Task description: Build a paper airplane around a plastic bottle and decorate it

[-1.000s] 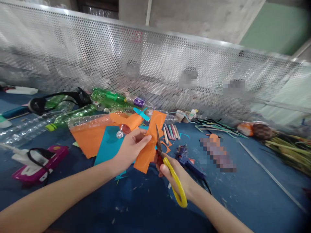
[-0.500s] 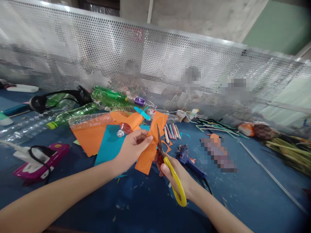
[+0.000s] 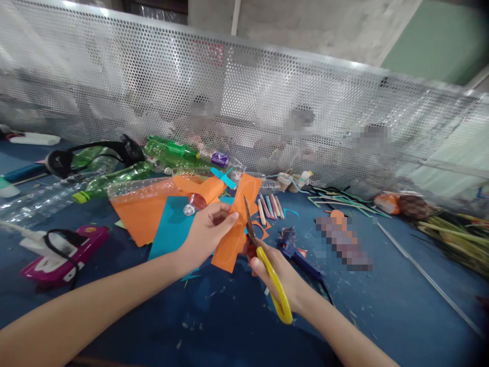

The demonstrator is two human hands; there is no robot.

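Pinched in my left hand (image 3: 210, 229) is a strip of orange paper (image 3: 231, 244), held tilted above the table, with a faint outline on its lower part. My right hand (image 3: 277, 272) grips a pair of yellow-handled scissors (image 3: 277, 285), the blades pointing up along the strip's right edge. Under and behind my left hand lies a blue sheet of paper (image 3: 168, 229). Further left an orange sheet (image 3: 133, 219) rests by a clear plastic bottle. A small blue paper cross (image 3: 223, 177) stands just behind the strip.
Several green bottles (image 3: 122, 176) and black headphones (image 3: 95, 153) lie at the back left. A magenta power strip (image 3: 66, 257) is at the left. Chalk-like sticks (image 3: 271, 206) and a blue glue gun (image 3: 301, 257) lie right of my hands. A perforated metal panel (image 3: 252, 102) borders the back.
The scissors and the orange strip have shifted very slightly left. Both hands keep their grip, and the things on the table stay where they were.
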